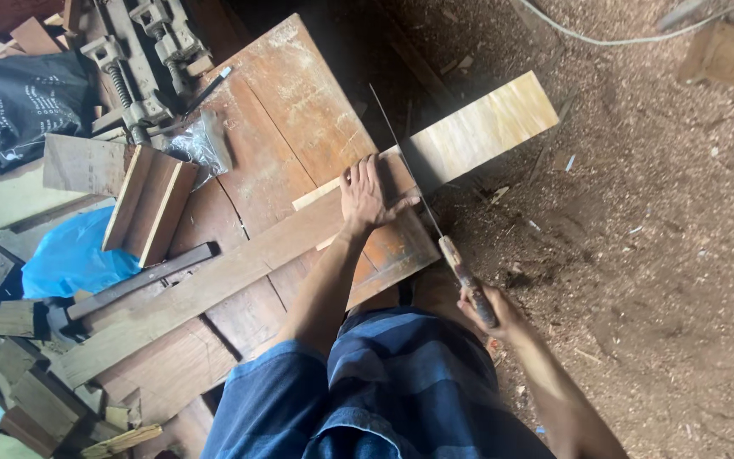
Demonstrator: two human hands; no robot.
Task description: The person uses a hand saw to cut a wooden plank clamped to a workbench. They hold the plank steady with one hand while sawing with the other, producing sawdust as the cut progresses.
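The left hand (365, 197) lies flat, fingers spread, pinning the long plank (239, 268) on the table (299, 110), the right hand (488, 308) grips the handsaw (435, 228), its blade at the plank's overhanging end (482, 127), which looks not yet severed.

Sawdust floor (639, 255) right of saw (409, 161) open; clamps (142, 59), offcuts (150, 204) crowd left

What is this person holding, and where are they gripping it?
The right hand grips a hand saw by its handle. The left hand holds nothing; it presses flat on the plank.
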